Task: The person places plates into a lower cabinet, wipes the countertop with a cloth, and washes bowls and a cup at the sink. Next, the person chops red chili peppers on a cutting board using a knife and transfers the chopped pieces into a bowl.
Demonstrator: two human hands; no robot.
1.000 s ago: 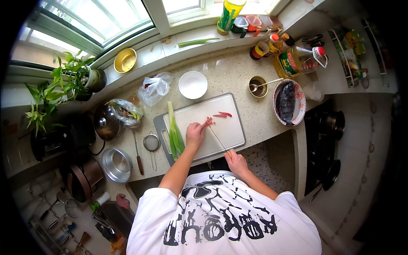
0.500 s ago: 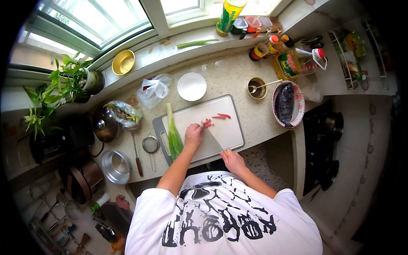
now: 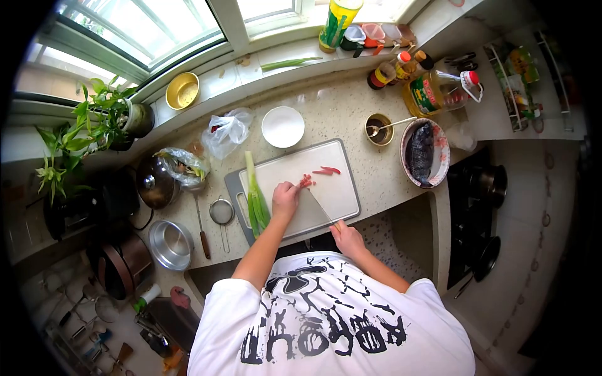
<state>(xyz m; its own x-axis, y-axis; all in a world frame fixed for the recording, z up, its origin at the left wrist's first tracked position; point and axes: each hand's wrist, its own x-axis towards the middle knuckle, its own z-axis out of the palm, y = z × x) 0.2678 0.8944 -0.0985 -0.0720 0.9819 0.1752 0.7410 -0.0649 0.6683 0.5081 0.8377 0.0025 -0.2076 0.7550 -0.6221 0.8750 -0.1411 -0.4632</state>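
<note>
My left hand (image 3: 286,199) is closed over the white cutting board (image 3: 326,203), its fingers curled and pressed down on red chili pepper at the small chopped pieces (image 3: 306,180). What lies under the fingertips is partly hidden. My right hand (image 3: 348,240) grips the handle of a kitchen knife (image 3: 318,206) at the board's near edge. The blade points up and left, its tip close to my left fingertips. Beyond it are a few red chili strips (image 3: 327,170). Green onion stalks (image 3: 254,197) lie along the board's left side.
Behind the board stands a white bowl (image 3: 283,127), beside a plastic bag (image 3: 227,133). To the right are a gold cup with a spoon (image 3: 379,130), a bowl holding a dark fish (image 3: 420,153) and an oil bottle (image 3: 433,94). A strainer (image 3: 222,212) and metal pot (image 3: 170,245) sit left.
My right hand has shifted slightly right and toward me with the knife, and more of the blade's flat side shows. My left hand stays nearly in place.
</note>
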